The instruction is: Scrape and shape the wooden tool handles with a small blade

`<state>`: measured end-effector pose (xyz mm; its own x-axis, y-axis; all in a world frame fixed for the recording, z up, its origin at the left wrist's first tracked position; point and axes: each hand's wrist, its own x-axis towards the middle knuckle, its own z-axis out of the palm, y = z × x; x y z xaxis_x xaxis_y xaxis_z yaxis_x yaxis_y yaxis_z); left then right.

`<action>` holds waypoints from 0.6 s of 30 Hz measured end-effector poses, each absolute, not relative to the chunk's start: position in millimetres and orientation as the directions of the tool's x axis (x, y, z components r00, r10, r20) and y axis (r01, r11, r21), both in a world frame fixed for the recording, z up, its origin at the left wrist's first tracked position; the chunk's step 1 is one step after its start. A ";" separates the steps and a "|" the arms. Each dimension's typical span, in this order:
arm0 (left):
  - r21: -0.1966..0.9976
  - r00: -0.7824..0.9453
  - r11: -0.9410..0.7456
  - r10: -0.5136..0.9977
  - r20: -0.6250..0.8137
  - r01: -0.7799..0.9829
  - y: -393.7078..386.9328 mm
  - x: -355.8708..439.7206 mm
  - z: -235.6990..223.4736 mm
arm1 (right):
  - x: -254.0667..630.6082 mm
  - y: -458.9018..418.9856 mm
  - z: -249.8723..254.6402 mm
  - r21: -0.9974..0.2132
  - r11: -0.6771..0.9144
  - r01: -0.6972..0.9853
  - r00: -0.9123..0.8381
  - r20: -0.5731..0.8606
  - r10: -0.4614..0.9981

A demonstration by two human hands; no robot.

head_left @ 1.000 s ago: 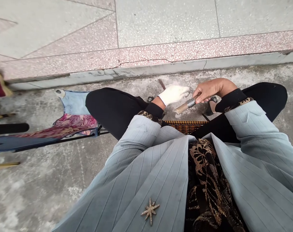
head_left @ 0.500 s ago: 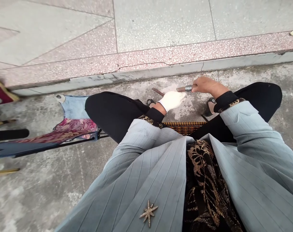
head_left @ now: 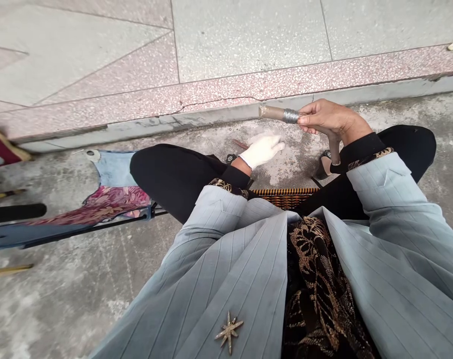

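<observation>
My right hand grips a bent wooden stick, its thumb and fingers closed near a coil of thin silvery wire wound round the stick. One end of the stick points left; its other part slants down past my wrist. My left hand, in a white knit glove, is below and left of that stick, apart from it. Its fingers reach out to the right with a small gap between the tips, and nothing shows in them. Behind the glove lies a thin brown rod, partly hidden; whether the glove touches it I cannot tell.
A low kerb edges a raised terrazzo floor ahead. Below me is the woven seat edge, between my knees. To the left stand a folding chair with blue and floral fabric, a black bar and a yellow-handled tool.
My right hand has lifted the wire-wound stick up and away from the gloved hand, so more of it shows. My left hand has shifted slightly left and its fingers have straightened.
</observation>
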<state>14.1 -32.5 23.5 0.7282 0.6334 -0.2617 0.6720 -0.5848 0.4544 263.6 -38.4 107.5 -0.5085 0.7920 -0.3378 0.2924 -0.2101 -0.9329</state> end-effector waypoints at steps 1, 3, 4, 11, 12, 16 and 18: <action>0.452 0.726 -0.580 0.625 -0.288 0.678 -34.0 15.8 23.8 | 261.9 -38.5 105.6 -0.922 -0.223 0.317 -0.466 -0.356 0.810; 0.443 0.744 -0.601 0.586 -0.323 0.665 -36.9 18.3 24.4 | 257.3 -38.0 102.6 -0.879 -0.251 0.405 -0.380 -0.411 0.829; 0.446 0.757 -0.614 0.565 -0.329 0.651 -38.1 19.2 24.4 | 254.7 -37.4 101.5 -0.846 -0.262 0.464 -0.330 -0.440 0.836; 0.290 0.763 -0.709 0.563 -0.317 0.643 -41.9 18.1 23.9 | 235.0 -32.0 91.1 -0.334 -0.101 0.937 -0.134 -0.612 0.780; 0.269 0.767 -0.723 0.555 -0.321 0.636 -42.3 17.6 25.3 | 232.4 -32.7 88.8 -0.280 -0.055 0.958 -0.146 -0.646 0.749; 0.268 0.801 -0.764 0.502 -0.326 0.587 -43.2 15.6 33.2 | 225.8 -37.8 82.0 -0.286 0.031 0.958 -0.257 -0.803 0.537; 0.305 0.817 -0.763 0.491 -0.301 0.570 -41.8 14.1 34.8 | 225.4 -39.9 82.5 -0.363 0.037 0.931 -0.341 -0.827 0.447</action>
<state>14.1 -41.8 34.8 0.8175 0.4911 -0.3009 0.5705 -0.7626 0.3051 225.4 -39.9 82.5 -0.3406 0.4468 -0.8273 0.9309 0.0369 -0.3633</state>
